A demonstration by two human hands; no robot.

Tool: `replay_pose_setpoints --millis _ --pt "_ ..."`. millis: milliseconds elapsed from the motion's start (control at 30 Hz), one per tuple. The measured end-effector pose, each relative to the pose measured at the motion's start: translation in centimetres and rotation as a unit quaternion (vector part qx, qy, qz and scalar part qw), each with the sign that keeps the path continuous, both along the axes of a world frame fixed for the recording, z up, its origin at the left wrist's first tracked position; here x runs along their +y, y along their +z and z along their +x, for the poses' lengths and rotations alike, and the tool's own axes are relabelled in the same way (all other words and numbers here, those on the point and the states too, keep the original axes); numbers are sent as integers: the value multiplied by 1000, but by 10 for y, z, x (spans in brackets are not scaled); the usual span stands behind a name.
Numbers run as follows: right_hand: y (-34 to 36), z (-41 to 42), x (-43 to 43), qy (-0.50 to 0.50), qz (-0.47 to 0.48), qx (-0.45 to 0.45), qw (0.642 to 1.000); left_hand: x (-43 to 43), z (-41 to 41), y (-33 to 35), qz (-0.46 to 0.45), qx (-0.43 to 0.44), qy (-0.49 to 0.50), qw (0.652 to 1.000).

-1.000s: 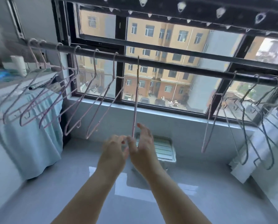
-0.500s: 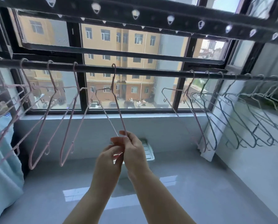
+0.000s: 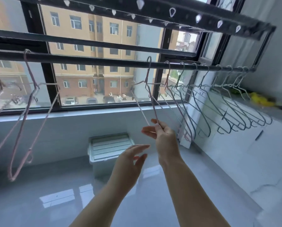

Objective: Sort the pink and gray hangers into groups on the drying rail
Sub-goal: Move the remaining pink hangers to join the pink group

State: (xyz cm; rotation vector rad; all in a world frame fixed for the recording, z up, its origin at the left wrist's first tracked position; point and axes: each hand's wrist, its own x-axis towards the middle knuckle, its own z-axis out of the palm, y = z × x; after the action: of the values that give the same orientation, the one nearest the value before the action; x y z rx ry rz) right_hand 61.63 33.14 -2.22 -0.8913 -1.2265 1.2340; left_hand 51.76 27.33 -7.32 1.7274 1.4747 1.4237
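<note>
A dark drying rail (image 3: 91, 60) runs across the window. Pink hangers (image 3: 24, 115) hang at its left end. Several gray hangers (image 3: 227, 110) are bunched at the right end. One pink hanger (image 3: 150, 95) is hooked on the rail just left of the gray group, and my right hand (image 3: 165, 138) pinches its lower wire. Another pinkish hanger (image 3: 167, 76) hangs right beside it, against the gray ones. My left hand (image 3: 130, 163) hovers lower and to the left, fingers straight, holding nothing.
A second dark bar with hanging holes (image 3: 153, 15) runs above the rail. A pale lidded plastic box (image 3: 109, 148) stands on the glossy floor under the window sill. A white counter (image 3: 251, 145) with yellow-green items (image 3: 259, 100) lines the right wall.
The view has swung right toward the gray group. My left hand has let go and dropped lower. My right hand alone now holds a pink hanger beside the gray hangers.
</note>
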Motion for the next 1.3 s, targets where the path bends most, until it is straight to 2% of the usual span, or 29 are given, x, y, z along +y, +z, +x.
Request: replay_pose_setpoints --millis 267,833,1167,1300 --pt "-1 13 16 -21 -5 -38 999 3 3 1 -11 -18 6 1000" --pt "-18 -8 31 -28 -19 -40 999 4 -19 7 -14 -35 47 998" --pt "-28 -19 34 -44 -29 -71 996 1 -38 6 -13 -43 71 996" --pt "-25 -17 32 -63 -49 -97 992 -7 -57 20 21 -13 123 992"
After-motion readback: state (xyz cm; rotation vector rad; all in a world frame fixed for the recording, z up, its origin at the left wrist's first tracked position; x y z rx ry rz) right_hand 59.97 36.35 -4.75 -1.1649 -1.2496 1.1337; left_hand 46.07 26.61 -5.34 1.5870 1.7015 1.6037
